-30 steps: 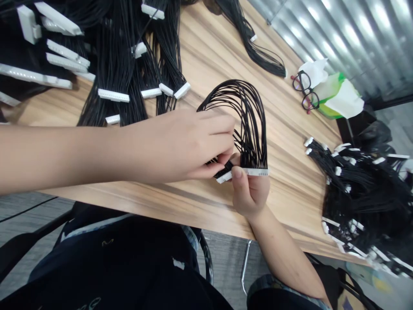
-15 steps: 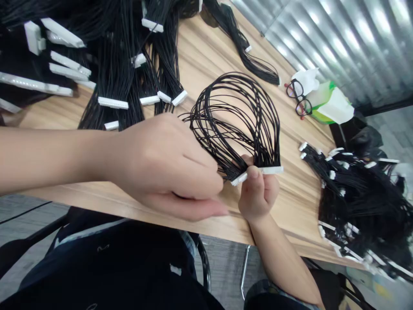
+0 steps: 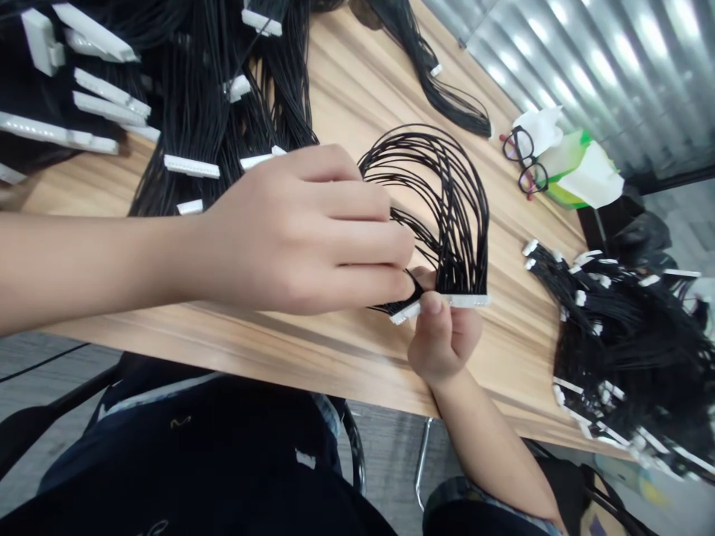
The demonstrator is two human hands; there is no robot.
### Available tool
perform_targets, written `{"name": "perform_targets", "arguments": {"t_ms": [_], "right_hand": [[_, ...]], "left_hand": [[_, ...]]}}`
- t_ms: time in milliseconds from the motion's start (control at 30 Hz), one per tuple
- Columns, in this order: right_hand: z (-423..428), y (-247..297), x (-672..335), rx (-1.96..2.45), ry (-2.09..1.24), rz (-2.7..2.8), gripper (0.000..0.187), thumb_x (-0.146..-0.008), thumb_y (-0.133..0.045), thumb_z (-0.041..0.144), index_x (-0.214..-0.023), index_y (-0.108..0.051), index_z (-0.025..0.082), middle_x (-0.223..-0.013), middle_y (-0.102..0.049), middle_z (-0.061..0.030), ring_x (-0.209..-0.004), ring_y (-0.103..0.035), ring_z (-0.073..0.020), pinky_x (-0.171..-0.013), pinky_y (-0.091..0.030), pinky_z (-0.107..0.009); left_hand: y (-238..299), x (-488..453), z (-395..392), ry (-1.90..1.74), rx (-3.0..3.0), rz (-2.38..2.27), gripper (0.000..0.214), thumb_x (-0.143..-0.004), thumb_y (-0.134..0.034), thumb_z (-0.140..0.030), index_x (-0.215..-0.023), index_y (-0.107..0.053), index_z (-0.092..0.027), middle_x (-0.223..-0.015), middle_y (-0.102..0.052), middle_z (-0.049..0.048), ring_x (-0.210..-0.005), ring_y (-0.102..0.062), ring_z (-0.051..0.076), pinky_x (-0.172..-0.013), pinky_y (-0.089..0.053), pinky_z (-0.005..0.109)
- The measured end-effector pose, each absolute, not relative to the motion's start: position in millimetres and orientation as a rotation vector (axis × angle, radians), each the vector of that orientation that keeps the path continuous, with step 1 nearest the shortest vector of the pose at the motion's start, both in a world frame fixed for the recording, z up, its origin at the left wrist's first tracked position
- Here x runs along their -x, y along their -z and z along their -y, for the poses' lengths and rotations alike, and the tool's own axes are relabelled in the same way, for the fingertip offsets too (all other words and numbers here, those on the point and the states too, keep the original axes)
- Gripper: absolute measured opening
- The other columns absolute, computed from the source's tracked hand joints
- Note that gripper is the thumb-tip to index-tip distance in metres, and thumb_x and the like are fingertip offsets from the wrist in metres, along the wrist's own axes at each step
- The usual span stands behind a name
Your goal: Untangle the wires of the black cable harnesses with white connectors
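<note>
Between the hands, a looped black wire harness [image 3: 447, 201] arches away from the person, its many thin wires bowing over and coming back down to a white connector strip [image 3: 463, 301]. The right hand [image 3: 444, 342] is closed in a pinch, with thumb and fingers gripping that strip from below and in front. A second, shorter white connector strip [image 3: 403, 316] sits tilted just beside it. The left hand [image 3: 302, 231] is also closed, its fingers curled over a flat bunch of wires next to the tilted strip, and they hide most of what they grip.

Beyond the left hand, a large heap of black harnesses [image 3: 206, 97] with white connectors lies on the wood-grain table [image 3: 357, 74]. Off past the right hand lies another tangled heap [image 3: 625, 350], its connectors pointing in many directions. Ahead of both hands are a smaller black wire bundle [image 3: 447, 97], dark-framed glasses [image 3: 522, 160] and a green tissue box [image 3: 586, 171].

One harness is up in the hands, with both heaps well apart from them; how many harnesses each heap holds, or which are finished, cannot be told from this view
</note>
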State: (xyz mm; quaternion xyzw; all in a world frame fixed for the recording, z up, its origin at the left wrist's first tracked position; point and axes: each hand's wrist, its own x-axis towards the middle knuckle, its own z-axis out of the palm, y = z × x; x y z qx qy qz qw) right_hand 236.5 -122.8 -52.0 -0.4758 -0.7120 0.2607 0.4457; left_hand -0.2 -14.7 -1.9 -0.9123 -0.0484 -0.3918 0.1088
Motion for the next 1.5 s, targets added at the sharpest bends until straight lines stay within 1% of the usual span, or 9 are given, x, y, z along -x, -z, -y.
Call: {"name": "perform_targets", "arguments": {"t_ms": [267,433,567,733,833,1033,1167,1300,1500], "right_hand": [[121.8,44.8,-227.4,1.084,-0.557,1.731,0.021,-0.111,-0.049,0.034,-0.099,-0.066,0.031,-0.081,-0.066,-0.0015,-0.073,-0.065,-0.0205,-0.066,-0.054,-0.036],[123.0,42.3,-225.2,1.098,-0.512,1.715,0.022,-0.111,-0.05,0.035,-0.096,-0.066,0.031,-0.079,-0.064,-0.0009,-0.071,-0.063,-0.0193,-0.067,-0.054,-0.035],[123.3,42.2,-225.0,1.156,-0.481,1.715,0.024,-0.111,-0.049,0.035,-0.096,-0.067,0.03,-0.083,-0.064,-0.0018,-0.071,-0.063,-0.0185,-0.066,-0.054,-0.033],[119.0,38.9,-227.2,1.163,-0.527,1.774,0.027,-0.111,-0.051,0.034,-0.087,-0.063,0.027,-0.072,-0.058,0.0017,-0.06,-0.054,-0.0147,-0.056,-0.044,-0.03],[114.9,32.0,-227.1,1.171,-0.505,1.931,0.03,-0.111,-0.049,0.034,-0.087,-0.064,0.025,-0.076,-0.065,-0.0011,-0.066,-0.061,-0.0166,-0.061,-0.046,-0.031],[113.3,26.2,-224.3,1.198,-0.539,1.904,0.036,-0.111,-0.049,0.032,-0.078,-0.058,0.024,-0.066,-0.058,0.0027,-0.057,-0.054,-0.0131,-0.053,-0.038,-0.028],[113.1,26.8,-222.5,1.238,-0.59,1.856,0.039,-0.112,-0.047,0.033,-0.075,-0.056,0.024,-0.064,-0.055,0.0031,-0.058,-0.052,-0.0127,-0.054,-0.038,-0.028],[112.6,24.4,-220.2,1.266,-0.621,1.885,0.04,-0.112,-0.044,0.036,-0.076,-0.056,0.023,-0.065,-0.056,0.0025,-0.055,-0.05,-0.0123,-0.051,-0.035,-0.028],[114.6,25.2,-225.8,1.236,-0.567,1.883,0.039,-0.112,-0.048,0.033,-0.074,-0.053,0.024,-0.06,-0.05,0.0039,-0.053,-0.047,-0.0126,-0.051,-0.035,-0.029]], "left_hand": [[-10.8,-5.4,20.6,1.146,2.841,0.221,0.037,-0.108,-0.051,-0.016,-0.086,-0.08,-0.022,-0.085,-0.08,-0.0052,-0.075,-0.073,0.013,-0.059,-0.04,0.027],[-7.5,-3.9,22.3,1.038,2.88,0.314,0.047,-0.112,-0.042,-0.027,-0.086,-0.08,-0.031,-0.081,-0.081,-0.0114,-0.064,-0.068,0.011,-0.052,-0.036,0.029],[1.5,-0.1,20.7,1.15,2.68,0.17,0.047,-0.11,-0.048,-0.025,-0.073,-0.076,-0.029,-0.081,-0.08,-0.0109,-0.063,-0.068,0.012,-0.048,-0.039,0.032],[-3.1,-3.5,21.9,1.037,2.876,0.318,0.037,-0.109,-0.047,-0.017,-0.091,-0.078,-0.025,-0.089,-0.078,-0.0042,-0.078,-0.072,0.015,-0.054,-0.04,0.029],[-3.8,-6.1,18.0,0.987,3.013,0.311,0.036,-0.111,-0.043,-0.023,-0.098,-0.076,-0.021,-0.098,-0.078,0.0,-0.081,-0.07,0.014,-0.058,-0.041,0.028],[4.5,-5.6,14.1,1.137,2.773,0.081,0.047,-0.11,-0.035,-0.014,-0.085,-0.076,-0.017,-0.084,-0.071,-0.0042,-0.073,-0.058,0.007,-0.061,-0.024,0.027],[7.7,-8.1,20.1,1.038,2.891,0.279,0.039,-0.106,-0.04,-0.012,-0.092,-0.076,-0.017,-0.088,-0.073,-0.0004,-0.075,-0.062,0.011,-0.057,-0.027,0.028],[5.0,-12.5,21.2,0.73,3.218,0.435,0.033,-0.107,-0.041,-0.025,-0.099,-0.073,-0.022,-0.104,-0.076,0.0033,-0.078,-0.066,0.014,-0.058,-0.038,0.029],[-1.0,-8.2,16.5,0.733,3.319,0.474,0.024,-0.104,-0.053,-0.034,-0.094,-0.074,-0.026,-0.092,-0.074,0.0016,-0.088,-0.068,0.019,-0.07,-0.044,0.032]]}}
